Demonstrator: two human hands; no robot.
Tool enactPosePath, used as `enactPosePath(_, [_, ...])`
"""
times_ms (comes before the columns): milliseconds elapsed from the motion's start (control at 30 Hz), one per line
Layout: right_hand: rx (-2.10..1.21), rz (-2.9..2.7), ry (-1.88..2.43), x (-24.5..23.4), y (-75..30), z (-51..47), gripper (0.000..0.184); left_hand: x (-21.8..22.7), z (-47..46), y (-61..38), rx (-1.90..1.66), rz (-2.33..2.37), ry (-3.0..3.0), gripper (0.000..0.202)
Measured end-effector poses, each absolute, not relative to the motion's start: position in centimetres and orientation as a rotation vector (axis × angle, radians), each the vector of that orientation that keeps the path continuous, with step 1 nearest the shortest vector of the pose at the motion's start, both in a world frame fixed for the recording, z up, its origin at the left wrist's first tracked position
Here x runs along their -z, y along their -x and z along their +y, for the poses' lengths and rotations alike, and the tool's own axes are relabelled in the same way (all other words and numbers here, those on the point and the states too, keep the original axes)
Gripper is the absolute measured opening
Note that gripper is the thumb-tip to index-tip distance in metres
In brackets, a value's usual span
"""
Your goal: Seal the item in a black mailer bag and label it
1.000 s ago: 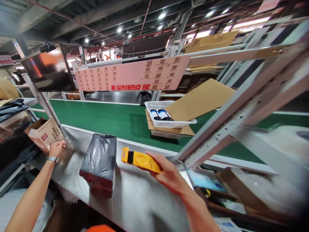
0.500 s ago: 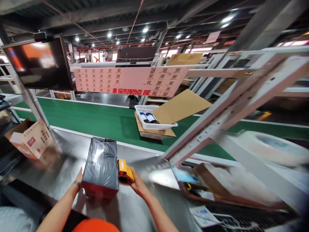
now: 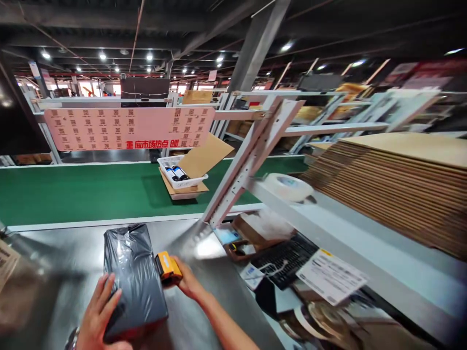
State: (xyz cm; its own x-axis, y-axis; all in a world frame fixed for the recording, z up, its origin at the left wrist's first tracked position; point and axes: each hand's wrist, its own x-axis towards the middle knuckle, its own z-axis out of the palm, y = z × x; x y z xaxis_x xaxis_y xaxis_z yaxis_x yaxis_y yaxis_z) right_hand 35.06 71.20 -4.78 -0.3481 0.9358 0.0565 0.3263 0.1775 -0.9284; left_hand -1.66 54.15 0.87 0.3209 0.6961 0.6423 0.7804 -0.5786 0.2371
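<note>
Since a second ago our left hand [image 3: 97, 318] has come off the printed cardboard box and now lies flat, fingers spread, on the one black plastic-wrapped rectangular parcel [image 3: 133, 279], which rests on the grey metal surface [image 3: 73, 243] right before us. Our right hand [image 3: 188, 282] has drawn in, its grip clenched around one yellow handheld scanner [image 3: 168, 267] touching the parcel's right edge, so scanning looks under way. One white basket [image 3: 181, 177] on the green belt [image 3: 73, 192] carries two dark bottles [image 3: 175, 172].
</note>
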Motion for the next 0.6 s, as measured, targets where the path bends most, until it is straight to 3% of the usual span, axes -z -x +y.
enactPosePath(133, [-1.247, -1.762, 1.182, 4.0, -35.0, 72.2, 0.047, -3.2, 57.6, 1.1, 1.021, -1.313, 2.554, 0.105])
enactPosePath(233, [-1.338, -1.752, 1.162, 2.7, -34.7, 74.3, 0.045, -5.6, 59.6, 1.5, 1.016, -1.286, 2.576, 0.102])
enactPosePath(333, [-1.466, -1.717, 1.129, 1.5, -34.2, 77.5, 0.058, -7.9, 62.3, 2.3, 1.048, -1.338, 2.587, 0.099])
enactPosePath(600, [-1.604, -1.568, 1.053, 1.5, -32.0, 86.2, 0.083, -13.0, 73.4, 4.1, 1.276, -1.925, 2.594, 0.059])
